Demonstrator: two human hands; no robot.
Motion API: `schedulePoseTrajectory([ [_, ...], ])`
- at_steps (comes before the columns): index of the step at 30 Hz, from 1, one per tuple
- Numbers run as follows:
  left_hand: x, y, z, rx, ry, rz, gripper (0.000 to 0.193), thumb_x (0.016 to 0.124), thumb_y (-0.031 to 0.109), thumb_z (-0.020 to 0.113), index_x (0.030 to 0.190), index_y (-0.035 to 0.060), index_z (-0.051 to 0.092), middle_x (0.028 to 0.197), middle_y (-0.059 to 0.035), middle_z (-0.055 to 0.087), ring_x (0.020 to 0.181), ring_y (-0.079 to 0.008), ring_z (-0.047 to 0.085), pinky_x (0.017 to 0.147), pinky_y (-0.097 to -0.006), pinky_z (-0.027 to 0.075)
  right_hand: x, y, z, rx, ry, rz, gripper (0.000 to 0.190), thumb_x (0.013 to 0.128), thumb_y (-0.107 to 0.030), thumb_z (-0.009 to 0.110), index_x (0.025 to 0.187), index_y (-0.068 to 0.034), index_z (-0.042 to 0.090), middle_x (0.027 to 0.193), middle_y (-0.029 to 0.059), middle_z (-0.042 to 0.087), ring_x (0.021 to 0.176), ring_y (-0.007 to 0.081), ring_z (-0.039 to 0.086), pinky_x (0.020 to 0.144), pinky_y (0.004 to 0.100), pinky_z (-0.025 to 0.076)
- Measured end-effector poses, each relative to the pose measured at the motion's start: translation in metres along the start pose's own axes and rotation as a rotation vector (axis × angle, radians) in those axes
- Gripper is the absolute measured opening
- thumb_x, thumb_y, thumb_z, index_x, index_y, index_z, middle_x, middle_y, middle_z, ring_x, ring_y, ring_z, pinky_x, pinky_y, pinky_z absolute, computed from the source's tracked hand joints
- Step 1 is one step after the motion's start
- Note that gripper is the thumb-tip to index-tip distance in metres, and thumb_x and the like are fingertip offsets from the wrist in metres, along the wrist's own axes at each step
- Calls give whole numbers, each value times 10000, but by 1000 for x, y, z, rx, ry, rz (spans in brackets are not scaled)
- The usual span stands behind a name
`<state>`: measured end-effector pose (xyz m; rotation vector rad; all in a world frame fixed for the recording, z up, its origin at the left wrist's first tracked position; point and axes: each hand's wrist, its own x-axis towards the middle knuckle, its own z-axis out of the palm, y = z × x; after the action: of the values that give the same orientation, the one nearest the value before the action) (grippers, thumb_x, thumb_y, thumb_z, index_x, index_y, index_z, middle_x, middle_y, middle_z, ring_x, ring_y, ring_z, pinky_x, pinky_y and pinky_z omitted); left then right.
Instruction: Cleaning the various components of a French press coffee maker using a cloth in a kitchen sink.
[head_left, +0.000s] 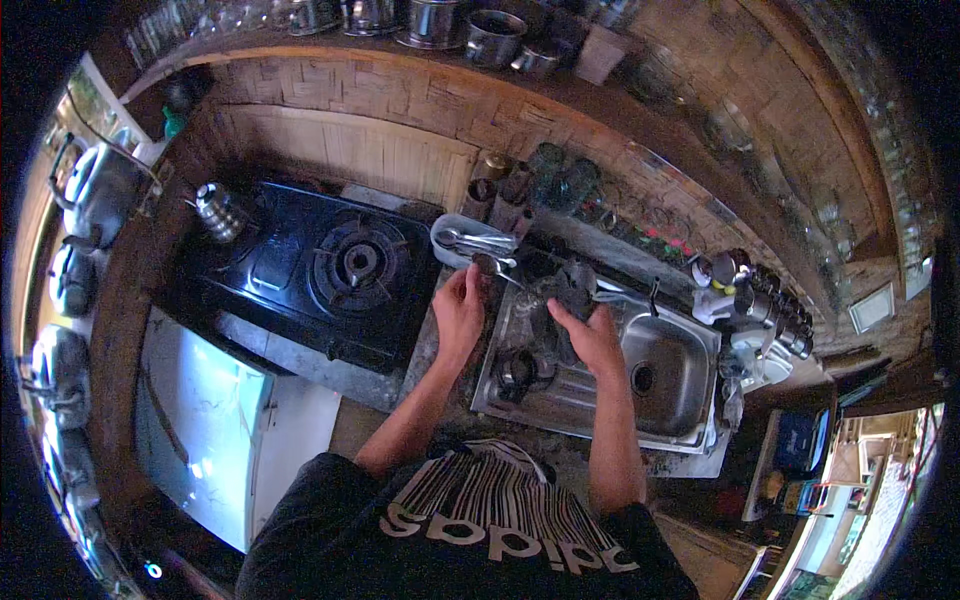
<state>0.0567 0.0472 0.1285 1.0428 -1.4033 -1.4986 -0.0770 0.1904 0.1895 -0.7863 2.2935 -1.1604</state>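
Note:
Near the white tray of metal spoons (475, 238), my left hand (459, 311) pinches a small dark round piece that looks like a lid or a spoon's bowl. A metal utensil lies close to those fingertips, at the tray's lower right edge. Over the drainboard of the steel sink (667, 375), my right hand (592, 334) grips a dark grey object, perhaps a cloth or a container; its kind is not clear. Below and between the hands, dark glassy vessels (517, 371) stand on the drainboard.
A black gas stove (358, 262) is at the left, with a metal flask (217, 212) at its far corner. Dark canisters (514, 191) and glass jars stand behind the tray. Stacked cups and pots (757, 300) are right of the sink. Metal pots (495, 34) line the shelf above.

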Motion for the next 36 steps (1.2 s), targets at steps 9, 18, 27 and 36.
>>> schedulePoseTrajectory([
  [9, 43, -75, 20, -410, -126, -259, 217, 964, 146, 467, 1132, 16, 512, 926, -62, 609, 642, -102, 554, 570, -241, 473, 131, -45, 89, -533, -230, 94, 706, 733, -460, 702, 1113, 118, 559, 1135, 308, 576, 1075, 392, 577, 932, 409, 449],
  [18, 61, -127, 16, -254, -213, -331, 266, 914, 98, 465, 1138, -28, 535, 876, -105, 623, 648, -150, 603, 566, -289, 509, 164, -23, 135, -609, -428, 101, 669, 718, -481, 695, 1024, 108, 615, 1077, 300, 601, 1053, 387, 588, 891, 403, 466],
  [27, 41, -89, 8, -237, -244, -253, 256, 912, 111, 505, 1105, -49, 553, 880, -97, 646, 735, -167, 651, 617, -287, 522, 105, -63, 79, -595, -268, 107, 717, 749, -534, 655, 1103, 85, 587, 1151, 262, 586, 1092, 369, 569, 931, 406, 449],
  [36, -48, 24, 68, 48, -606, 191, 155, 890, 96, 558, 1001, -10, 585, 781, -128, 637, 692, -197, 615, 616, -309, 470, -28, 13, -84, 228, 46, 151, 468, 794, -360, 721, 1093, -12, 627, 1045, 58, 648, 954, 144, 580, 863, 290, 432],
])
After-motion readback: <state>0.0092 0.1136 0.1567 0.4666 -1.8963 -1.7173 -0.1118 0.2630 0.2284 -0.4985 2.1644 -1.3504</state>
